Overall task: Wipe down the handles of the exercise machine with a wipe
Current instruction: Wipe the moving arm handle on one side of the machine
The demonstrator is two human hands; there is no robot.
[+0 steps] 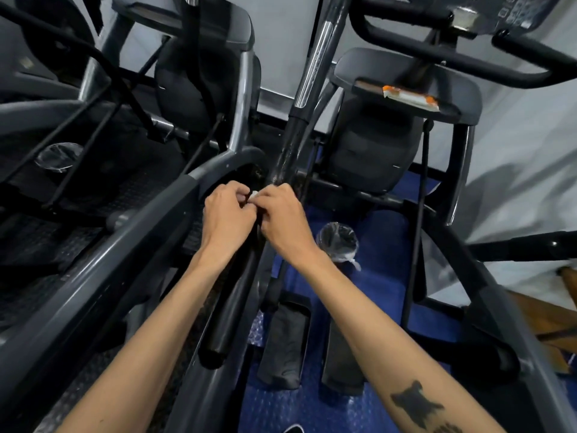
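A small white wipe (253,195) shows only as a sliver between my two hands. My left hand (226,214) and my right hand (282,215) meet at mid-frame, fingers curled, both pinching the wipe. Just above them rises the long black moving handle (293,135) of the exercise machine, with a chrome section higher up. A shorter black handle bar (228,317) runs below my left wrist toward me. Curved black handlebars (437,57) sit below the console at top right.
An orange and white wipe packet (412,98) lies on the machine's tray at right. A lined bin (338,242) stands on the blue floor beside black pedals (285,342). A second machine with grey rails (103,254) fills the left side.
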